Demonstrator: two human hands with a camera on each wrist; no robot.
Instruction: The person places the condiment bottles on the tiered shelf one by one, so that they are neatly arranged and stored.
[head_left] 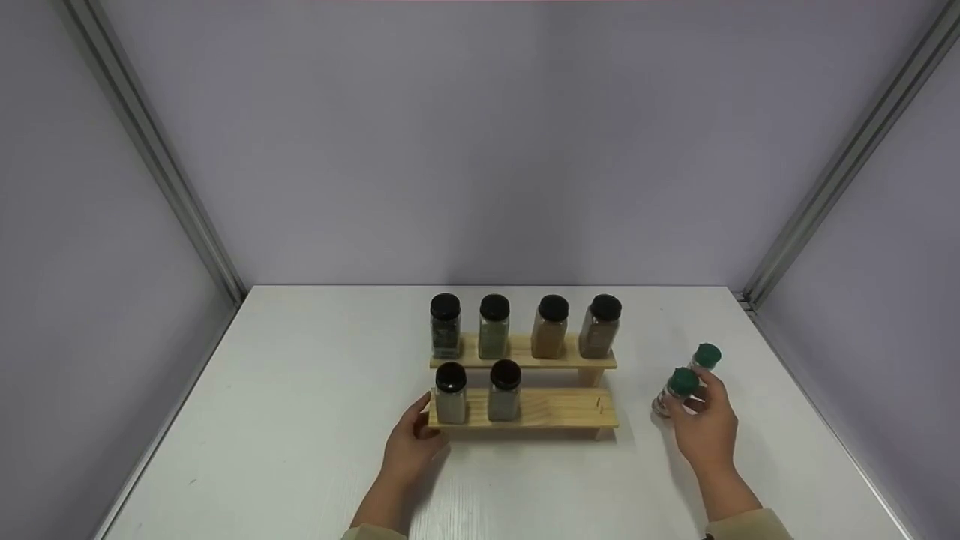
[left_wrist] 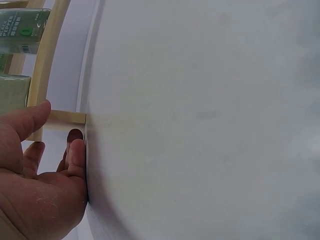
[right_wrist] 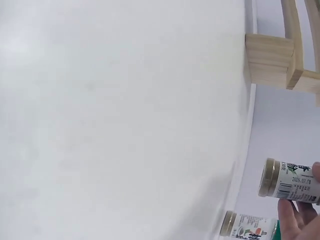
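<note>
A two-tier wooden spice rack [head_left: 559, 409] stands mid-table. My left hand [head_left: 411, 444] grips the left end of its lower shelf, the thumb over the shelf's edge and fingers below in the left wrist view. To the right of the rack, my right hand [head_left: 706, 436] holds a green-capped spice jar [right_wrist: 295, 181] between thumb and fingers. That jar has a white printed label and is raised off the table in the right wrist view. Just behind it stands another green-capped jar [head_left: 706, 355], partly hidden by the right hand and the held jar.
Several black-capped jars line the upper shelf [head_left: 517, 346]. On the left half of the lower shelf stand two more, a left jar [head_left: 451, 401] and a right jar [head_left: 504, 397]. Pale panels enclose the white table [head_left: 322, 390] at the back and both sides.
</note>
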